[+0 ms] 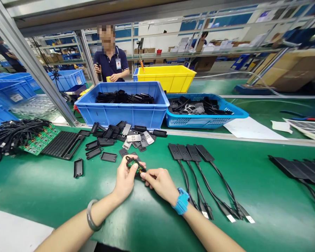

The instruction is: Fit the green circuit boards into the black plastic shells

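Note:
My left hand (126, 178) and my right hand (159, 182) meet over the green mat, both pinching a small black housing with a green circuit board (135, 165) in it. The left thumb presses on its top; the right fingers grip its lower end. Just beyond lies a scatter of black shells and grey metal plates (126, 137). Right of my hands lie several finished black units with cables (199, 164) side by side.
A blue bin of black parts (120, 112), a blue basket (236, 113) and a yellow bin (170, 78) stand behind. Cables (13, 134), green boards (40, 140) and a black tray (64, 144) lie at left. More black units (301, 169) at right. A person stands opposite.

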`<state>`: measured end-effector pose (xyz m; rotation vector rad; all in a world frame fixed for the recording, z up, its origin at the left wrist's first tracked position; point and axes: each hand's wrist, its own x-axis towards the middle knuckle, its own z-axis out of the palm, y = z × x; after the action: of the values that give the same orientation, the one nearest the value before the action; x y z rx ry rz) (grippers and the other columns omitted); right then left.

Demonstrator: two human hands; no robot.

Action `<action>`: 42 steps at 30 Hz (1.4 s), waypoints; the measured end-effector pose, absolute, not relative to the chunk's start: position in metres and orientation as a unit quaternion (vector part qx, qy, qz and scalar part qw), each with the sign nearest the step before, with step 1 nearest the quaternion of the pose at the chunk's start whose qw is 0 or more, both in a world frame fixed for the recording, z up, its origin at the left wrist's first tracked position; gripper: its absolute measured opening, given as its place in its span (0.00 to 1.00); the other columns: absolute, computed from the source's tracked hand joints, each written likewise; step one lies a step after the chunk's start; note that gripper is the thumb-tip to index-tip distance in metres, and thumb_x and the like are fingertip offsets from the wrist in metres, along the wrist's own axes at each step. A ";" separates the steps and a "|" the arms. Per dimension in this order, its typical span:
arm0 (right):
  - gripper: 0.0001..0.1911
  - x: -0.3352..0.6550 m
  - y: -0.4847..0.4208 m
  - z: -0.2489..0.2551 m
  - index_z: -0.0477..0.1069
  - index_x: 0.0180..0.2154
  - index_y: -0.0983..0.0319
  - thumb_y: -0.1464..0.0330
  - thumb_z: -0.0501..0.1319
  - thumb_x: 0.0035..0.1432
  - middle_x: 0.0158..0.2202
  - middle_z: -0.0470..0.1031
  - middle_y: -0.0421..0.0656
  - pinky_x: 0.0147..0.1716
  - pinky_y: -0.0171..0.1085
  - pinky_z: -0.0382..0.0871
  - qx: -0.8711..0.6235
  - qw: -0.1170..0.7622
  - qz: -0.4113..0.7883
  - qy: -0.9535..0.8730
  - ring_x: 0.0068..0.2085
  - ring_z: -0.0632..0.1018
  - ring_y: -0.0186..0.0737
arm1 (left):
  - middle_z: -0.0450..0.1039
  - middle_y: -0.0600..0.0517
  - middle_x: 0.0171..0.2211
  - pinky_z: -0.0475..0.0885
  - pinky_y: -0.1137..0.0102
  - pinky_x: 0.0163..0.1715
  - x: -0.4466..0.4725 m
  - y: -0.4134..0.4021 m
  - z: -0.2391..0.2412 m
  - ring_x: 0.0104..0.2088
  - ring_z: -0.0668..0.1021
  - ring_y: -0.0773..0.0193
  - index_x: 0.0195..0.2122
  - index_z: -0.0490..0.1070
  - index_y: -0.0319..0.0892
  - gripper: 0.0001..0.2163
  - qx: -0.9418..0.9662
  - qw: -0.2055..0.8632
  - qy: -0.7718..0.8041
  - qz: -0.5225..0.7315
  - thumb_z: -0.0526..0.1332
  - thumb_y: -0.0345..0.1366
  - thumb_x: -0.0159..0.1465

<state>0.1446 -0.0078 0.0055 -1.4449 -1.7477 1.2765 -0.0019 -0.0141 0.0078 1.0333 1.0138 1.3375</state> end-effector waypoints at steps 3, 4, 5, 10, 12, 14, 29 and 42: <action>0.21 0.142 -0.010 0.006 0.74 0.22 0.64 0.58 0.56 0.60 0.19 0.75 0.41 0.23 0.32 0.63 -0.514 0.256 0.470 -0.671 0.22 0.73 0.35 | 0.78 0.47 0.34 0.73 0.66 0.37 -0.001 -0.010 0.007 0.34 0.80 0.61 0.43 0.64 0.40 0.16 0.388 0.591 0.423 0.566 0.64 0.42 0.60; 0.22 0.141 -0.009 0.008 0.74 0.22 0.63 0.58 0.55 0.61 0.20 0.75 0.41 0.24 0.32 0.63 -0.499 0.246 0.466 -0.688 0.22 0.74 0.35 | 0.78 0.48 0.32 0.73 0.67 0.35 -0.001 -0.008 0.007 0.32 0.80 0.62 0.42 0.64 0.40 0.16 0.358 0.612 0.420 0.566 0.65 0.42 0.59; 0.23 0.141 -0.007 0.010 0.74 0.22 0.63 0.57 0.55 0.62 0.20 0.75 0.40 0.24 0.32 0.63 -0.484 0.234 0.456 -0.709 0.23 0.74 0.35 | 0.77 0.49 0.31 0.73 0.69 0.33 -0.002 -0.006 0.006 0.30 0.79 0.64 0.41 0.65 0.39 0.16 0.325 0.628 0.421 0.568 0.66 0.42 0.58; 0.20 0.141 0.040 0.030 0.75 0.29 0.61 0.59 0.51 0.66 0.25 0.75 0.40 0.29 0.32 0.63 -0.505 0.181 0.231 -0.812 0.28 0.75 0.36 | 0.72 0.54 0.26 0.63 0.77 0.19 -0.007 0.002 0.005 0.24 0.73 0.70 0.41 0.68 0.38 0.18 0.226 0.635 0.447 0.588 0.67 0.43 0.55; 0.11 0.139 0.069 0.032 0.75 0.37 0.60 0.65 0.55 0.64 0.36 0.76 0.44 0.33 0.34 0.66 -0.533 0.180 0.135 -0.815 0.35 0.77 0.39 | 0.72 0.54 0.26 0.61 0.78 0.17 -0.009 0.004 0.004 0.24 0.72 0.70 0.43 0.68 0.38 0.19 0.227 0.639 0.447 0.583 0.66 0.44 0.55; 0.12 0.134 0.096 0.029 0.72 0.46 0.62 0.69 0.57 0.62 0.45 0.72 0.49 0.37 0.36 0.67 -0.547 0.190 0.104 -0.808 0.40 0.77 0.43 | 0.72 0.53 0.28 0.61 0.78 0.18 -0.010 0.004 0.004 0.25 0.71 0.71 0.44 0.68 0.38 0.19 0.238 0.653 0.437 0.571 0.66 0.41 0.55; 0.10 0.156 0.067 0.023 0.59 0.42 0.59 0.60 0.48 0.66 0.27 0.68 0.37 0.22 0.33 0.67 -0.496 0.422 0.287 -0.703 0.22 0.71 0.34 | 0.75 0.46 0.39 0.72 0.71 0.27 -0.006 -0.005 0.004 0.30 0.79 0.64 0.51 0.65 0.39 0.27 0.366 0.710 0.387 0.461 0.71 0.40 0.52; 0.14 0.188 0.014 0.033 0.69 0.43 0.60 0.58 0.57 0.61 0.35 0.70 0.42 0.23 0.33 0.71 -0.435 0.417 0.470 -0.644 0.28 0.74 0.34 | 0.76 0.43 0.42 0.73 0.70 0.32 -0.007 -0.008 0.003 0.35 0.81 0.59 0.45 0.72 0.39 0.25 0.392 0.747 0.374 0.386 0.74 0.33 0.46</action>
<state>0.1881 0.0135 0.0333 -1.0926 -1.6174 1.1806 -0.0072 -0.0075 0.0032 0.8584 0.8175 0.8440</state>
